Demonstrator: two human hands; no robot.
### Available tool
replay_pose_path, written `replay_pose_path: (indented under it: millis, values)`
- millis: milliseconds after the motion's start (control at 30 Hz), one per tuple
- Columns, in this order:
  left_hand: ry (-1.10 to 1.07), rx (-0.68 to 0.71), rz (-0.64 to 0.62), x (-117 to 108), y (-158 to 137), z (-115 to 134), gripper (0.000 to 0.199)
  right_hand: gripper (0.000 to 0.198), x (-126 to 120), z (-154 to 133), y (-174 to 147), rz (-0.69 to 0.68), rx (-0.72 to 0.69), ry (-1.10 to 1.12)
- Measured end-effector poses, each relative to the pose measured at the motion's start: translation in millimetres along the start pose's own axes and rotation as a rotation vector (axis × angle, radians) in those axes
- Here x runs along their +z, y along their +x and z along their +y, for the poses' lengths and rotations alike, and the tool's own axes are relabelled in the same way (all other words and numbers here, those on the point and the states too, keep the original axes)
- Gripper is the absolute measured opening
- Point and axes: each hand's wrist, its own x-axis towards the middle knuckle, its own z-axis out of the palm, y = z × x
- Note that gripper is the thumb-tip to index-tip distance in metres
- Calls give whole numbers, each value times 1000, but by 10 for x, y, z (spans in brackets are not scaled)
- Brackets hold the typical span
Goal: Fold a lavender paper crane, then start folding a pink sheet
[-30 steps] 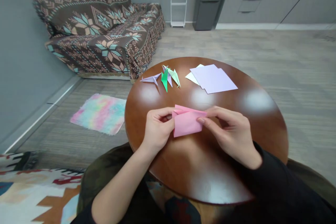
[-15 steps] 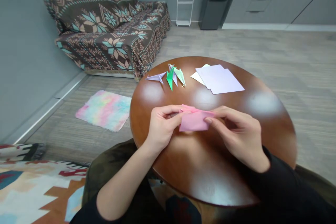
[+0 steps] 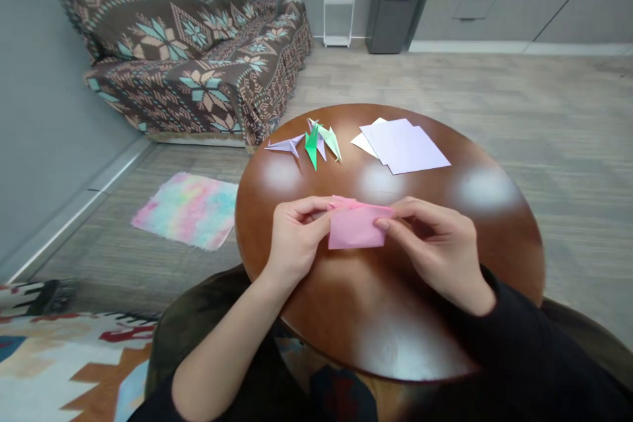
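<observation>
A folded piece of pink origami paper [image 3: 355, 229] is held up over the near middle of the table. My left hand [image 3: 299, 234] pinches its left end between thumb and fingers. At the opposite end, my right hand [image 3: 435, 241] grips the upper right corner, thumb on the near face. Several layers show along the paper's top edge; its far side is hidden from me.
Several folded paper cranes [image 3: 311, 145], purple and green, lie at the back left of the round brown table [image 3: 494, 237]. Right of them rests a small stack of lilac and cream paper sheets [image 3: 408, 145]. Beyond stand a patterned sofa [image 3: 198, 72] and a fluffy rug [image 3: 190, 211].
The whole view has shifted slightly, so everything appears further left. Both hands keep their hold on the pink paper, whose near face now shows a little more fully.
</observation>
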Motion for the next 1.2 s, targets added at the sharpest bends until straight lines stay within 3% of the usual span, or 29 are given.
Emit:
replay_pose_path:
  millis: [633,1200]
  values:
    - [51,-43,29,6,-7,35,2,15,-10,-12,15,-3,33,-52]
    - [-4,9,-7,25,-7,47,12,12,3,11,11,20,-39,-62]
